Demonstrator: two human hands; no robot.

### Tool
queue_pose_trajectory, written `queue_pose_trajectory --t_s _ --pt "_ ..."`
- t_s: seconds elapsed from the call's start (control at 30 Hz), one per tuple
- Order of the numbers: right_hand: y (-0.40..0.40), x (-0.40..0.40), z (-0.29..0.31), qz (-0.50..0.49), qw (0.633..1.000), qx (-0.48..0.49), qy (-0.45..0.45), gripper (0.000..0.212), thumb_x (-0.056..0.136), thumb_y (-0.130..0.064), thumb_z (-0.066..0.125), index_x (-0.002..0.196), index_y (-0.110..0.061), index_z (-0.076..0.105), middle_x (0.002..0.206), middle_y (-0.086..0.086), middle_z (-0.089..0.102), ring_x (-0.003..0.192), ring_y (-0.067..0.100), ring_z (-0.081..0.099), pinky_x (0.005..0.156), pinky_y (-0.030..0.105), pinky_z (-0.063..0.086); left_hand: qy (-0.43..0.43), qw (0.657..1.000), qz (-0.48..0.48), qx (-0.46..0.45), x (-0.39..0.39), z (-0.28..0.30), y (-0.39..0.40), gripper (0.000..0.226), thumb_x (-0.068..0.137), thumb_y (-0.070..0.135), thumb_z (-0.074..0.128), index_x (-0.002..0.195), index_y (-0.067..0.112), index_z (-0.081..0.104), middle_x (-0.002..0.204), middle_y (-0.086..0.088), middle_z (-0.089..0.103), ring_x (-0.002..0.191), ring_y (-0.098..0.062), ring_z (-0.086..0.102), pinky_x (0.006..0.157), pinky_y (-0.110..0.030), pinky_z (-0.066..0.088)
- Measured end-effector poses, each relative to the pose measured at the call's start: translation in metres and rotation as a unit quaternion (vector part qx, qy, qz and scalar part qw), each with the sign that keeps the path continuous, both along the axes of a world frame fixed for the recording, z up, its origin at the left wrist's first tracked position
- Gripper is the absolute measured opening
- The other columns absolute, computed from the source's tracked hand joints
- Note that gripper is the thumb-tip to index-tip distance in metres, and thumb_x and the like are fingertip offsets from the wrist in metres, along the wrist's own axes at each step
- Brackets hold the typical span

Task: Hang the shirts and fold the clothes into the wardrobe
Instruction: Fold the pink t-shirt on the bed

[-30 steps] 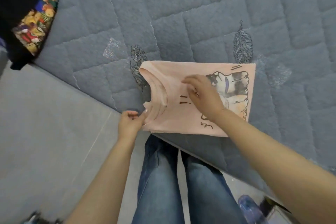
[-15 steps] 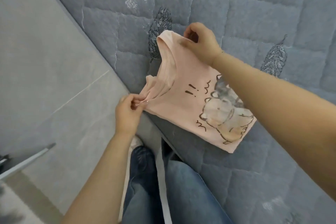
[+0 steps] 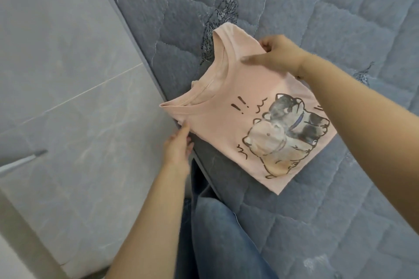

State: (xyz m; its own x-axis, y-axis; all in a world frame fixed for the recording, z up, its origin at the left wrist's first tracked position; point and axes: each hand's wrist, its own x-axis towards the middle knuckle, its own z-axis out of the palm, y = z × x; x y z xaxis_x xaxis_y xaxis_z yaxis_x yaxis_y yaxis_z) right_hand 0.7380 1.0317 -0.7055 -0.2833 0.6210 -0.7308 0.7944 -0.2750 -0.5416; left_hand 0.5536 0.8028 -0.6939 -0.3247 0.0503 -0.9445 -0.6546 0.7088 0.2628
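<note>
- The folded pink shirt (image 3: 244,115) lies flat on the grey quilt (image 3: 317,18), its neckline at about nine o'clock and poking just past the bed's edge, over the floor.
- Judged risk: with that corner unsupported, a tug toward nine o'clock could drag the whole packet off the edge — soft knit slides easily and its layers are held by nothing but their own weight.
- Second risk: lifting by one side only would probably let the tucked sleeves fall open, so the fold would have to be redone before it goes in the wardrobe, which is not in view.
- The right hand (image 3: 278,54) grips the shirt's far side at about one o'clock, fingers curled over the cloth edge.
- The left hand (image 3: 179,145) sits at seven o'clock of the shirt, fingers fairly straight, one fingertip touching the near corner by the collar — not gripping it.
- The shirt is thin, matte cotton, folded to a rough rectangle, with a ribbed round collar and a cartoon print of two animals.
- The quilt is fuzzy, stitched in puffy squares with feather motifs.
- Beyond it, smooth glossy grey floor tiles (image 3: 68,75); blue jeans (image 3: 222,233) show below.
</note>
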Motion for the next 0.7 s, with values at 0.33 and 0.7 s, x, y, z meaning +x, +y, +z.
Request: queue_pose_trajectory --t_s 0.33,0.7 --pt "-0.011 -0.012 0.03 -0.038 0.991 -0.126 0.015 0.059 0.063 -0.046 0.086 0.109 -0.015 0.066 0.108 0.013 0.072 0.1 0.032 0.069 0.093 0.053 0.052 0.025 0.981 0.165 0.098 0.04 0.01 0.018 0.021 0.098 0.027 0.056 0.11 0.01 0.062 0.099 -0.002 0.067 0.091 -0.018 0.063 0.071 -0.026 0.051" --pt "-0.122 -0.078 0.207 -0.124 0.942 -0.082 0.301 0.021 0.075 -0.023 0.074 0.094 -0.016 0.078 0.107 0.006 0.073 0.1 0.02 0.07 0.077 0.028 0.056 0.143 0.897 0.081 0.411 -0.084 0.178 -0.093 0.018 0.101 0.021 0.047 0.107 0.017 0.064 0.101 0.001 0.069 0.093 -0.011 0.062 0.081 -0.026 0.053"
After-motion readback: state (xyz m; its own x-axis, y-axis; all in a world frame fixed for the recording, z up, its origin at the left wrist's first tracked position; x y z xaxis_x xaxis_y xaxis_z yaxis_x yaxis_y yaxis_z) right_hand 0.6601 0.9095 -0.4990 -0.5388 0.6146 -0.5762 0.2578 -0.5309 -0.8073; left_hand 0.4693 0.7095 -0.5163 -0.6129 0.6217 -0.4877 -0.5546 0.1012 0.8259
